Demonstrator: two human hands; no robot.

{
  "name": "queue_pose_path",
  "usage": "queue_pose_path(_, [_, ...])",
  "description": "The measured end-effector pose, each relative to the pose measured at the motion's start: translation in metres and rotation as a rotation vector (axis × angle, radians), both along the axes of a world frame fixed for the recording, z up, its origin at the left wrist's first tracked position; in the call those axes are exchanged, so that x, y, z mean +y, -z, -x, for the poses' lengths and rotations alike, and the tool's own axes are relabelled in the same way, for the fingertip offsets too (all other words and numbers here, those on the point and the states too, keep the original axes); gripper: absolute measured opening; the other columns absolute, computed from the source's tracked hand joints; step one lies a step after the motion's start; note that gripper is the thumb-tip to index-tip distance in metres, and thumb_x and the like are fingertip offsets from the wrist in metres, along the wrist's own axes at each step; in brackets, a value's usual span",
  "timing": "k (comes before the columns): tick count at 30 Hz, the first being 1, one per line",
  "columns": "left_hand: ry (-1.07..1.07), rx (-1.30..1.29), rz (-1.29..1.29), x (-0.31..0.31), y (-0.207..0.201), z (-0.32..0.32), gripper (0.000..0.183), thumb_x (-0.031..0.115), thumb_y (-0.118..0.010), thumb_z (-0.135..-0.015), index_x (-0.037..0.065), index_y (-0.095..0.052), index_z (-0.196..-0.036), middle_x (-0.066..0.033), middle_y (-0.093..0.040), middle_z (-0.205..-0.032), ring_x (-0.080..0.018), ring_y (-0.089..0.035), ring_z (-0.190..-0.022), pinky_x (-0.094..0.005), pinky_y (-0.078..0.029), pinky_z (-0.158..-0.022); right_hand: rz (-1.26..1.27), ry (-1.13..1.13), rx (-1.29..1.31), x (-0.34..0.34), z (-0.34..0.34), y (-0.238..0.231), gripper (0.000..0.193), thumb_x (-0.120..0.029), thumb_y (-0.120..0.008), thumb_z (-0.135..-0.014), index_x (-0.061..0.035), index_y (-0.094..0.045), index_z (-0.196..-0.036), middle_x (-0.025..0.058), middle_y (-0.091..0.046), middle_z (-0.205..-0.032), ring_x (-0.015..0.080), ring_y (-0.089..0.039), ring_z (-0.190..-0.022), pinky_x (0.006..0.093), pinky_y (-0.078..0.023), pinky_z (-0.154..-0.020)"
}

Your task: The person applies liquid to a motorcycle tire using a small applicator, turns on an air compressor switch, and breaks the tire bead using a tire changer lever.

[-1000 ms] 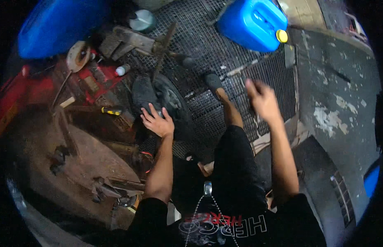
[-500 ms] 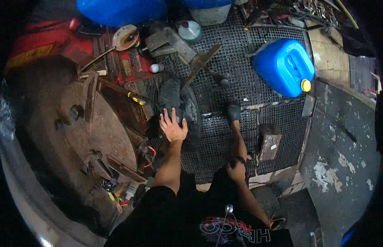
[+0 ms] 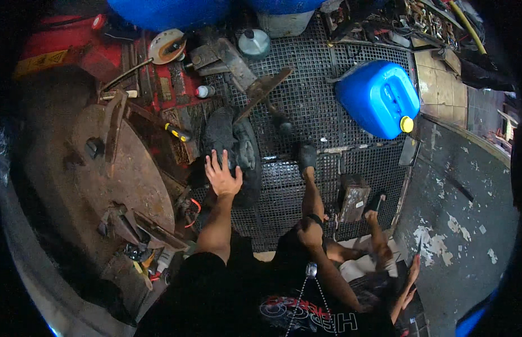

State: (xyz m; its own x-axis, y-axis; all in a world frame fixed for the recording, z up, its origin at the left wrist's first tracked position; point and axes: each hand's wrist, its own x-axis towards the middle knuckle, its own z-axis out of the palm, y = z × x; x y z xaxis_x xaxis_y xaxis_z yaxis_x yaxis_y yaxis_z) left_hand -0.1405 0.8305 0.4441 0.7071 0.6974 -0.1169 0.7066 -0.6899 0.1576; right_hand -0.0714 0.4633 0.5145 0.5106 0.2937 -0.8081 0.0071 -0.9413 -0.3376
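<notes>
My left hand (image 3: pixel 223 177) lies with fingers spread on a dark, rounded, tyre-like bundle (image 3: pixel 219 132); what it is made of is hard to tell. Its palm faces down on the near end. By my bent knee, my right hand (image 3: pixel 310 233) is curled into a fist, and anything inside it is hidden. Just beyond the bundle, a rusty metal bracket with a crosswise plate (image 3: pixel 263 92) stands on the black grid mat (image 3: pixel 306 73). Left of the bundle lies a yellow-and-black handled tool (image 3: pixel 178 132).
A large rusty disc (image 3: pixel 131 163) fills the left side. A blue jerrycan (image 3: pixel 379 98) with a yellow cap stands right. A wooden block (image 3: pixel 354 203) sits on the mat. At lower right, another person's arm (image 3: pixel 409 281) and foot (image 3: pixel 375 210) show. A white bottle (image 3: pixel 204 91) stands ahead.
The whole scene has shifted left in view. Another person has come into sight at the lower right. My left hand stays on the bundle and my right fist by the knee.
</notes>
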Motion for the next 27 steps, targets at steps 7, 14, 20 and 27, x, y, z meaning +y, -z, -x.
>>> queue_pose_path(7, [0.027,0.057,0.001,0.002,-0.001,0.0,0.083,0.043,-0.068,-0.09,0.01,-0.041,-0.162,-0.0235,-0.028,-0.17,-0.0507,-0.024,-0.156,-0.064,-0.027,-0.124,0.032,-0.056,0.045,0.012,-0.015,0.007,0.035,-0.027,-0.067,-0.092,-0.0003,-0.073,-0.115,0.029,-0.074,-0.108,0.0481,-0.072,-0.099,0.0548,-0.058,-0.085])
queue_pose_path(14, [-0.002,0.074,-0.078,-0.002,0.009,0.003,0.088,0.048,-0.069,-0.091,0.014,-0.036,-0.165,-0.0226,-0.024,-0.172,-0.052,-0.024,-0.156,-0.0674,-0.029,-0.123,-0.321,0.661,0.048,0.128,-0.11,-0.03,0.038,-0.029,-0.059,-0.108,0.0065,-0.067,-0.12,0.0233,-0.072,-0.111,0.0325,-0.069,-0.103,0.0448,-0.051,-0.092])
queue_pose_path(20, [-0.052,-0.015,-0.069,0.002,0.005,0.004,0.086,0.045,-0.075,-0.088,0.014,-0.042,-0.161,-0.0215,-0.029,-0.17,-0.0513,-0.026,-0.155,-0.0681,-0.031,-0.121,-0.595,-0.13,-0.45,0.282,-0.213,-0.177,0.045,-0.029,-0.061,-0.104,0.006,-0.061,-0.131,0.0264,-0.065,-0.125,0.0388,-0.066,-0.115,0.048,-0.056,-0.092])
queue_pose_path(27, [-0.137,-0.066,-0.017,0.001,0.011,-0.002,0.084,0.045,-0.081,-0.08,0.004,-0.052,-0.148,-0.0186,-0.044,-0.16,-0.0444,-0.036,-0.151,-0.0618,-0.031,-0.123,-0.241,-0.792,-0.437,0.364,-0.18,-0.131,0.019,-0.017,-0.07,-0.09,-0.0013,-0.079,-0.094,0.019,-0.077,-0.093,0.0329,-0.078,-0.091,0.0412,-0.064,-0.074])
